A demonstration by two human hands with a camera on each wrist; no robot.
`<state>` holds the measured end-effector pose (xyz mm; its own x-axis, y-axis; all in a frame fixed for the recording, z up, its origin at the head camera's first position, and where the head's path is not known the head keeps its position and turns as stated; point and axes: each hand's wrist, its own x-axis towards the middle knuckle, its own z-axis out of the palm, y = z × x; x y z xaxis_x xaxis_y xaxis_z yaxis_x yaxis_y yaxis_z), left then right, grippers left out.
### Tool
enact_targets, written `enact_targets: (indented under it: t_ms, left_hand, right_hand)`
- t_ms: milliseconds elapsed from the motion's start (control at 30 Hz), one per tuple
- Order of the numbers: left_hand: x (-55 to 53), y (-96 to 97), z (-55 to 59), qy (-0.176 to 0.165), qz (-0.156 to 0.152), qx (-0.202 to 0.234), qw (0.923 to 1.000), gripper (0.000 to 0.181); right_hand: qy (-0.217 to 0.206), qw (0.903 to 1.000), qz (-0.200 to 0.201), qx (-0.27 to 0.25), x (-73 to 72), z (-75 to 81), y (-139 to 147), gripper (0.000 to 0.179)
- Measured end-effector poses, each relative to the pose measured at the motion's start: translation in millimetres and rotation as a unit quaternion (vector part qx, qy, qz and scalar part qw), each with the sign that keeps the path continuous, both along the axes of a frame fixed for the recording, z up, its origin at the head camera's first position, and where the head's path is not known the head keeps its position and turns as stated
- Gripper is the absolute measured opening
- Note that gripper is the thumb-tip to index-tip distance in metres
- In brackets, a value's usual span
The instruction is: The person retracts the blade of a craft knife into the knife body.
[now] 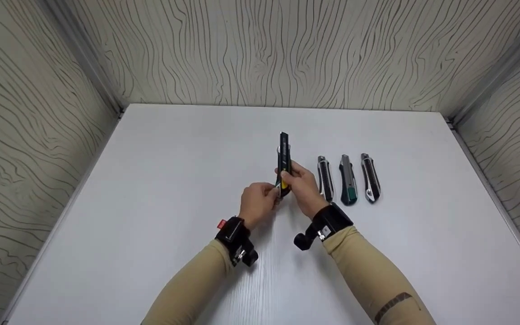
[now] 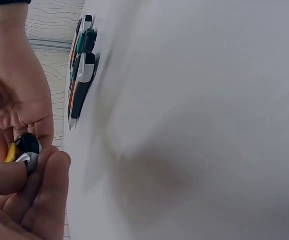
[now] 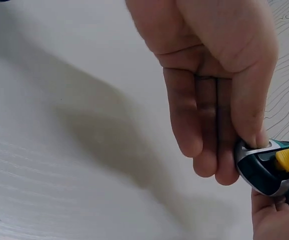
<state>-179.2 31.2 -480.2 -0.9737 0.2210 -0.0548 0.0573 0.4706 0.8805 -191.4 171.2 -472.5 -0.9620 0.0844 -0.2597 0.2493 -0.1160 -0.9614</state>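
Observation:
Both hands hold a utility knife (image 1: 284, 155), raised over the white table with its front end pointing away. It has a black and dark green body with silver trim and a yellow slider (image 3: 286, 159). My right hand (image 1: 306, 189) grips the body, thumb at the slider. At the near end, my left hand (image 1: 256, 203) pinches the silver-edged tail between thumb and finger. The left wrist view shows that rounded black tail (image 2: 29, 144) between the two hands. Fingers hide much of the knife's lower half.
Three more utility knives lie in a row right of the hands: a black and silver one (image 1: 325, 178), a grey and green one (image 1: 348, 180) and another black and silver one (image 1: 370, 177). Wood-patterned walls (image 1: 260, 54) enclose the white table (image 1: 151, 189).

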Motion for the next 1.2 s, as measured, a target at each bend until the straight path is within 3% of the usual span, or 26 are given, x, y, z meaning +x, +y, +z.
enact_targets:
  t_ms: [267,933,1200]
  left_hand:
    - [0.6,-1.1,-0.5,0.012,0.001,-0.009,0.9999,0.022]
    - [-1.7,-0.7,-0.8,-0.005,0.007,0.014,0.9999,0.023]
    - [-3.7,-1.8,-1.6,-0.016,0.000,0.033,0.9993,0.022]
  right_hand:
    - [0.008,0.9999,0.015,0.003,0.8,-0.9,-1.4,0.052]
    - [0.020,0.9986,0.044,0.019,-0.5,-0.9,0.3,0.056]
    - [0.031,0.9966,0.045,0.061,-0.6,1.4,2.0,0.054]
